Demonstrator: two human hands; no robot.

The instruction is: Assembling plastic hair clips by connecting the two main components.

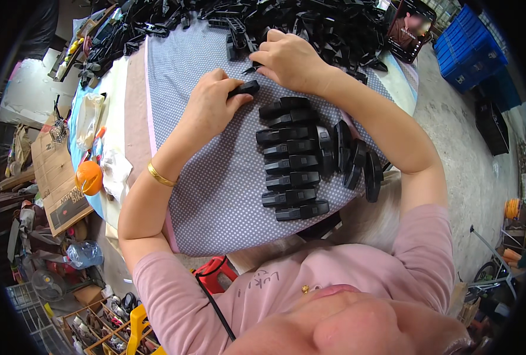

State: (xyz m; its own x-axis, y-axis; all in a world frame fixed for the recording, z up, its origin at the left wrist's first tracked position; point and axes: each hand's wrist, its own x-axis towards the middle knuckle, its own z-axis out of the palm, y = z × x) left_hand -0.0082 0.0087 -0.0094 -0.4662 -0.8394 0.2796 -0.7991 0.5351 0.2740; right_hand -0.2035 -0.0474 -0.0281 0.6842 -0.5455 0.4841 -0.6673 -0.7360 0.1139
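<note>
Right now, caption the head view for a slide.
Left hand gripping a black part, right hand near the black pile.

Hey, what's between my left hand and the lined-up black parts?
In the head view, just the dotted cloth lies between your left hand and the lined-up black parts.

I see both arms stretched out front, elbows bent. Left forearm (183,145) angles forward and inward, back of the hand up. Left hand (206,105) is in a grip, thumb opposite curled fingers. Right forearm (372,112) slants inward; right hand (292,62) reaches farther forward, back up, thumb and index pinched. Hands near each other, apart.
</note>
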